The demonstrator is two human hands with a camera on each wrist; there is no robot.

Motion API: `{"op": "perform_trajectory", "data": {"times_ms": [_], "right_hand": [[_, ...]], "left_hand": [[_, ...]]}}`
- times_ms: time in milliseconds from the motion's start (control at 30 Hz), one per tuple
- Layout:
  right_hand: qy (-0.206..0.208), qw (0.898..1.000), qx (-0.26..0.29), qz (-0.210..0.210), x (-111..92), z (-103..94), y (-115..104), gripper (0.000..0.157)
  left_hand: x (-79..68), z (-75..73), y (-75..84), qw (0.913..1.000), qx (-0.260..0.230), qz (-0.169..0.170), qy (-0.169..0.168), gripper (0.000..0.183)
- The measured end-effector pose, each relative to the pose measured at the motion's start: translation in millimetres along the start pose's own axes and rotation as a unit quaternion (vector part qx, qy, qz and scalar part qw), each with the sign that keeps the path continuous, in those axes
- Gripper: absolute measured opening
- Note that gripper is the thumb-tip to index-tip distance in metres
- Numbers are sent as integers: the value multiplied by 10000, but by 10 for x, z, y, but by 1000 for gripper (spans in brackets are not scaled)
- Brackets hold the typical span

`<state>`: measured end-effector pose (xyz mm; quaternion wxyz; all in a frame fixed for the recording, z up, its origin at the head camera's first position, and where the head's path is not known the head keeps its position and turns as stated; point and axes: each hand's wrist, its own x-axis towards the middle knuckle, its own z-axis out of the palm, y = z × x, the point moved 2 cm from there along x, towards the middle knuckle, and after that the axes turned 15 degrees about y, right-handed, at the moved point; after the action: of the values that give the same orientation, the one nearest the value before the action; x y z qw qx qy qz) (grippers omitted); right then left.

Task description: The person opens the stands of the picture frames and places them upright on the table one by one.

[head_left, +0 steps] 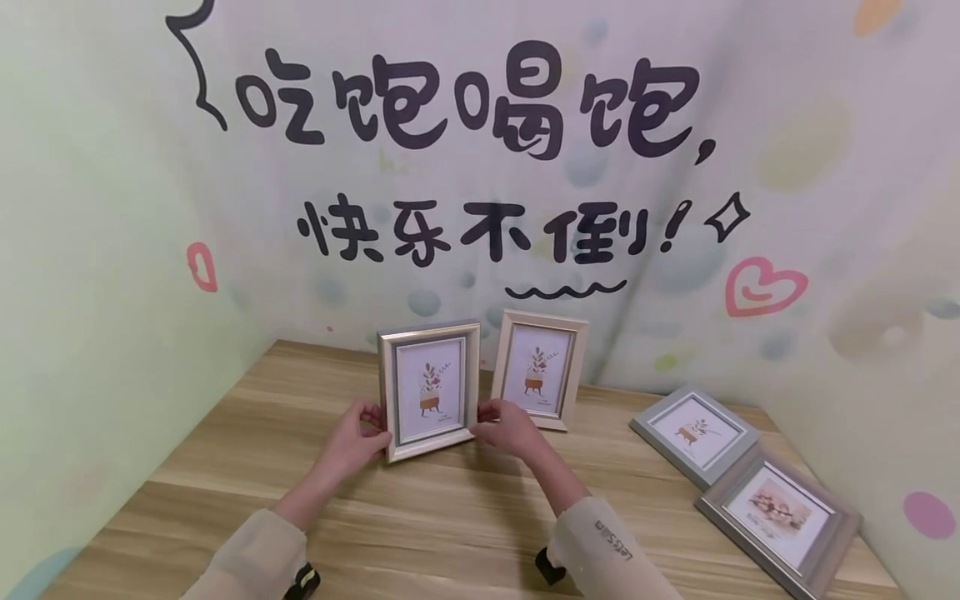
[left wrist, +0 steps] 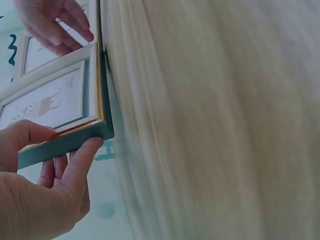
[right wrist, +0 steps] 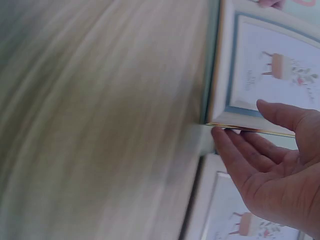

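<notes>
An upright picture frame (head_left: pixel 430 390) with a pale gold rim and a potted-plant print stands on the wooden table. My left hand (head_left: pixel 356 439) pinches its lower left side; in the left wrist view the thumb (left wrist: pixel 32 132) lies on the front rim and the other fingers are at the side. At the opposite lower edge, my right hand (head_left: pixel 512 430) has its fingertips by the frame's side. In the right wrist view its fingers (right wrist: pixel 232 157) are fairly straight, with the thumb apart from them in front. Just behind and to the right stands a cream picture frame (head_left: pixel 537 371), leaning slightly back.
To the right, a grey picture frame (head_left: pixel 696 432) lies face up, touching a darker brownish-grey picture frame (head_left: pixel 780 518) that also lies face up. The wooden table (head_left: pixel 420 533) meets a printed wall covering (head_left: pixel 465 175) at the back and walls at both sides.
</notes>
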<state>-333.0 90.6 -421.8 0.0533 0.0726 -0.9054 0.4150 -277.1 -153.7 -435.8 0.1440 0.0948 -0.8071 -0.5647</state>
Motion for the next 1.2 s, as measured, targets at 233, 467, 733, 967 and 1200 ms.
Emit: {"op": "perform_trajectory", "data": {"times_ms": [233, 467, 733, 967, 1200], "right_hand": [[1375, 9881, -195, -659, -68, -170, -410, 32], [2364, 9361, -762, -2490, -197, -217, -904, 29], [1958, 9130, -1572, -3215, -194, -115, -1067, 51], [1896, 8976, -1866, -3515, -163, -101, -1048, 59], [1917, 8969, -1616, -3644, -153, -120, -1014, 61]], "left_hand": [[-16, 0, 20, 9999, 133, 82, 48, 31], [-58, 11, 60, 9996, 160, 244, 60, 34], [-117, 16, 85, 9983, 252, 521, 66, 33], [-153, 30, 116, 9966, 443, 700, -27, 35], [-224, 19, 164, 9928, 770, 913, -88, 32]]}}
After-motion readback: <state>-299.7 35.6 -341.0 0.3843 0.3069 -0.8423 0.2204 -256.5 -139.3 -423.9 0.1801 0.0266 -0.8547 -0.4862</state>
